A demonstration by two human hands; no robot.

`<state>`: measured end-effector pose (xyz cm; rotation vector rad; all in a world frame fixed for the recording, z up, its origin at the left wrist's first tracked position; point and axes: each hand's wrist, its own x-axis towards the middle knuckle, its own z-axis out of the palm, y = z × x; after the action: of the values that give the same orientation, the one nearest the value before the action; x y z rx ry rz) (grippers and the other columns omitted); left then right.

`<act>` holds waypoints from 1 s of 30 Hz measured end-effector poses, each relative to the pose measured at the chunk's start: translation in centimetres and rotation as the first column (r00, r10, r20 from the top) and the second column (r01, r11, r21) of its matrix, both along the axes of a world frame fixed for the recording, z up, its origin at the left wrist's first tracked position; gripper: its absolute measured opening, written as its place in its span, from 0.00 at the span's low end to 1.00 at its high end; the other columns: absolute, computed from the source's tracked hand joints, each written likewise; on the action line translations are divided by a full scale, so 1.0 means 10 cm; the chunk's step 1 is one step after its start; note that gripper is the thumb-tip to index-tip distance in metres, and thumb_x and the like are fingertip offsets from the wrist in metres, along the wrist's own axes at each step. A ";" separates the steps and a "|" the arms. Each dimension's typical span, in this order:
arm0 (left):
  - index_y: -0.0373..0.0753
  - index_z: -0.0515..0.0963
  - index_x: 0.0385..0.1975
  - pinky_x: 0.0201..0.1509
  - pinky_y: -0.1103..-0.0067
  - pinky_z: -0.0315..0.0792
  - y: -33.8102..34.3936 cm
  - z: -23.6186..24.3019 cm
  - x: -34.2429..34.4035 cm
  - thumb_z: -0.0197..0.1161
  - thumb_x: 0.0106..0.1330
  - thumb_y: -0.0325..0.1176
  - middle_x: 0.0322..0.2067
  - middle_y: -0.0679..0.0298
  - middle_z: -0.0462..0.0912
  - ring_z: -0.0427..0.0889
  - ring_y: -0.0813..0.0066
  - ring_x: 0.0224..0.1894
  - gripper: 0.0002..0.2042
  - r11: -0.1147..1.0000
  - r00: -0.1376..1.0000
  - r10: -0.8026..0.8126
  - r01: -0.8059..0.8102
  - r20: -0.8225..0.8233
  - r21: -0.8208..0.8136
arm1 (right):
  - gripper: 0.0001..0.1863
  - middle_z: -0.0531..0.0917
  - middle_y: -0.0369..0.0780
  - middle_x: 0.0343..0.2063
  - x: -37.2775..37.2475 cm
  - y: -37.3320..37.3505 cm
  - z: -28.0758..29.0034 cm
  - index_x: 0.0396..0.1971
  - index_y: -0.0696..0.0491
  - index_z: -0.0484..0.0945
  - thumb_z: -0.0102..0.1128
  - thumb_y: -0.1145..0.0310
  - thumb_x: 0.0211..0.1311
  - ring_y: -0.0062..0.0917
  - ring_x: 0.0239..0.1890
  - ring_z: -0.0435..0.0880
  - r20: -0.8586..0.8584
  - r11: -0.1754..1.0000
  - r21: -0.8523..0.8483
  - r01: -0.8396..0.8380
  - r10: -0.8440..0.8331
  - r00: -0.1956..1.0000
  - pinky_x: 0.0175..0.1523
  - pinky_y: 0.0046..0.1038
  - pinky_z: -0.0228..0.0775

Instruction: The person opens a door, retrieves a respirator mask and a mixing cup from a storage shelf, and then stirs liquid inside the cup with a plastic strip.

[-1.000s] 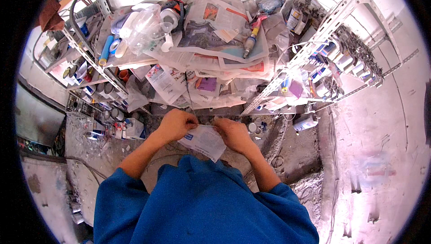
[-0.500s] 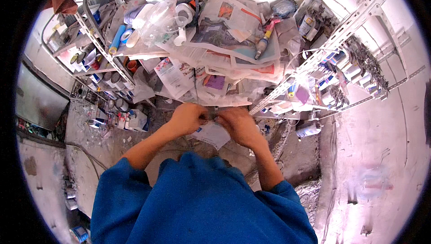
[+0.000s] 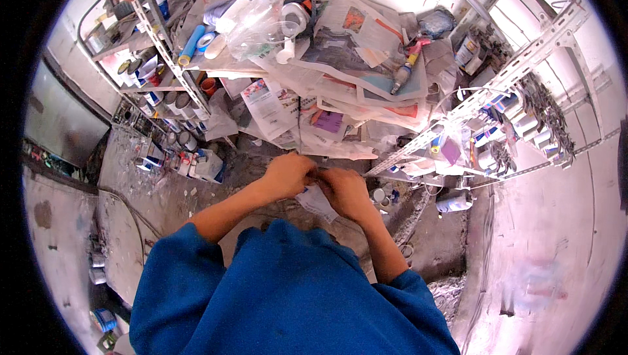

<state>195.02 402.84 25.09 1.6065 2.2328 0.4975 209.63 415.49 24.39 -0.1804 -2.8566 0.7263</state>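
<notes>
- While both hands are drawn together, my left hand (image 3: 288, 177) and right hand (image 3: 348, 193) have curled fingers, apparently pinching the top of a white printed sheet (image 3: 316, 202); fingertips hidden, exact grip cannot be told.
- Clock centred on hands, 12 ahead: sheet hangs at 6. Looks thin; uneven pull could tear it, a loose pinch could drop it onto the grubby floor (image 3: 261, 214).
- Metal can (image 3: 379, 195), floor, 4 o'clock: a careless foot might tip it.
- Lower-shelf papers (image 3: 311, 140), 12 o'clock, overhanging: knuckles pushed forward could catch them.
- Upper shelf, 1 o'clock: hand tool (image 3: 404, 75) lies on newspapers (image 3: 333, 25); were these tugged, I judge it could slide off.
</notes>
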 end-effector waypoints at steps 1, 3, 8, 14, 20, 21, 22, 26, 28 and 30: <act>0.43 0.81 0.32 0.42 0.61 0.76 -0.01 -0.04 -0.01 0.63 0.51 0.33 0.32 0.55 0.83 0.81 0.52 0.40 0.08 1.000 1.000 -0.016 0.016 0.020 -0.020 | 0.09 0.81 0.44 0.32 0.01 -0.01 0.00 0.38 0.52 0.79 0.55 0.67 0.61 0.43 0.38 0.79 0.003 0.999 0.032 -0.004 0.004 1.000 0.42 0.42 0.68; 0.42 0.81 0.33 0.41 0.58 0.75 -0.04 -0.09 -0.04 0.61 0.54 0.33 0.32 0.52 0.82 0.80 0.48 0.39 0.08 0.994 0.995 -0.093 0.091 -0.031 -0.057 | 0.08 0.80 0.44 0.31 0.01 -0.04 -0.04 0.37 0.51 0.79 0.55 0.67 0.60 0.41 0.37 0.79 -0.043 0.998 0.066 -0.017 0.019 0.999 0.42 0.40 0.68; 0.42 0.81 0.36 0.40 0.57 0.74 -0.06 -0.11 -0.09 0.59 0.54 0.32 0.32 0.50 0.82 0.80 0.46 0.37 0.10 0.973 0.983 -0.183 0.180 -0.011 -0.142 | 0.08 0.81 0.42 0.32 0.01 -0.04 -0.20 0.37 0.51 0.79 0.56 0.66 0.60 0.38 0.38 0.80 -0.095 0.980 0.200 -0.021 0.041 0.995 0.42 0.37 0.68; 0.45 0.84 0.32 0.38 0.60 0.75 -0.09 -0.11 -0.17 0.62 0.53 0.37 0.29 0.54 0.83 0.81 0.49 0.33 0.09 0.992 0.985 -0.124 0.127 0.123 -0.020 | 0.08 0.81 0.43 0.31 0.04 -0.05 -0.25 0.36 0.52 0.78 0.57 0.65 0.60 0.40 0.37 0.80 -0.124 0.990 0.138 -0.028 0.045 0.991 0.42 0.42 0.70; 0.48 0.85 0.31 0.38 0.62 0.76 -0.10 -0.15 -0.15 0.64 0.53 0.39 0.29 0.56 0.84 0.83 0.52 0.33 0.09 0.998 0.993 -0.004 0.012 0.121 -0.067 | 0.08 0.81 0.45 0.31 0.04 -0.06 -0.23 0.36 0.53 0.79 0.57 0.66 0.60 0.44 0.36 0.80 0.050 0.998 0.067 0.016 -0.019 0.999 0.39 0.42 0.72; 0.48 0.85 0.32 0.38 0.62 0.76 -0.11 -0.15 -0.14 0.64 0.53 0.40 0.29 0.57 0.84 0.83 0.53 0.33 0.09 0.998 0.990 0.006 0.004 0.139 -0.068 | 0.08 0.81 0.45 0.31 0.06 -0.05 -0.29 0.35 0.53 0.79 0.57 0.67 0.60 0.44 0.35 0.80 0.055 0.998 0.055 0.019 -0.022 0.998 0.39 0.42 0.71; 0.48 0.85 0.32 0.38 0.62 0.76 -0.11 -0.15 -0.14 0.65 0.52 0.41 0.29 0.57 0.84 0.83 0.53 0.33 0.10 0.998 0.988 0.018 -0.007 0.153 -0.069 | 0.08 0.81 0.46 0.31 0.06 -0.05 -0.29 0.35 0.53 0.79 0.57 0.67 0.60 0.44 0.35 0.80 0.058 0.999 0.044 0.020 -0.022 0.998 0.39 0.42 0.71; 0.46 0.83 0.36 0.39 0.59 0.75 -0.15 -0.18 -0.13 0.65 0.53 0.41 0.29 0.53 0.83 0.82 0.50 0.36 0.12 0.996 0.994 -0.042 0.050 0.096 -0.079 | 0.07 0.82 0.44 0.30 0.04 -0.07 -0.21 0.33 0.53 0.80 0.58 0.68 0.58 0.42 0.34 0.81 -0.001 0.999 0.052 -0.002 0.002 1.000 0.37 0.42 0.71; 0.45 0.83 0.35 0.39 0.59 0.74 -0.18 -0.25 -0.16 0.65 0.54 0.40 0.29 0.52 0.83 0.81 0.49 0.36 0.11 0.995 0.992 -0.082 0.087 0.100 -0.046 | 0.06 0.82 0.43 0.29 0.04 -0.08 -0.15 0.33 0.52 0.81 0.58 0.68 0.58 0.42 0.34 0.81 -0.047 0.999 0.032 -0.012 0.013 0.999 0.37 0.41 0.71; 0.45 0.83 0.34 0.39 0.58 0.74 -0.19 -0.32 -0.18 0.65 0.54 0.40 0.29 0.51 0.82 0.81 0.48 0.35 0.11 0.993 0.989 -0.107 0.110 0.098 -0.033 | 0.06 0.82 0.42 0.28 0.04 -0.07 -0.18 0.33 0.52 0.81 0.59 0.68 0.57 0.41 0.34 0.81 -0.030 0.997 0.078 -0.013 0.016 0.999 0.36 0.41 0.71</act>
<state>193.21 400.98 21.87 1.6381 2.0602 0.4883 210.05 414.79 22.56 -0.1360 -2.8541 0.6131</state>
